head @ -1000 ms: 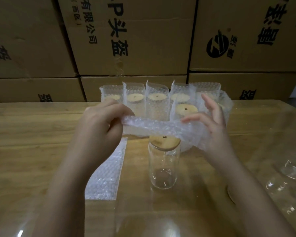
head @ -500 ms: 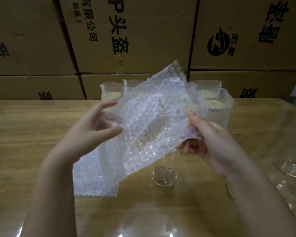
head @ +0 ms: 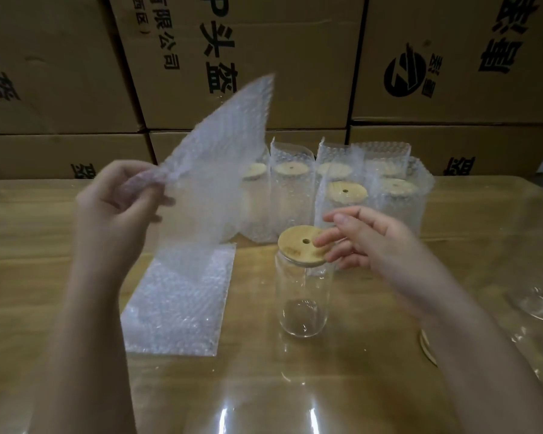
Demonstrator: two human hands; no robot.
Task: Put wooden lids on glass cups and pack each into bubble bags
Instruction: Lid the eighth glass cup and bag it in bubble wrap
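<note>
Now, glass cup [head: 303,296]: upright on the worktop [head: 44,245], long axis vertical, mouth up; clear, cylindrical, near the middle, just right of the flat bags.
Wooden lid [head: 301,245]: pale round disc with a small hole, seated on the cup's mouth, nearly level.
Bubble bag [head: 213,170]: translucent, dimpled, blurred; held in the air left of the cup, long axis slanting up and to the right.
Left hand [head: 119,202]: fingers curled, pinching the bag's lower corner.
Right hand [head: 364,239]: fingers loosely apart, holding nothing; fingertips at the lid's right edge, contact unclear.
Flat bags [head: 176,302]: a pile of bubble sheets lying on the worktop beneath the raised bag.
Packed cups [head: 342,195]: lidded, sleeved in bubble bags, standing in rows behind.
Cardboard boxes [head: 264,57]: stacked behind the worktop.
</note>
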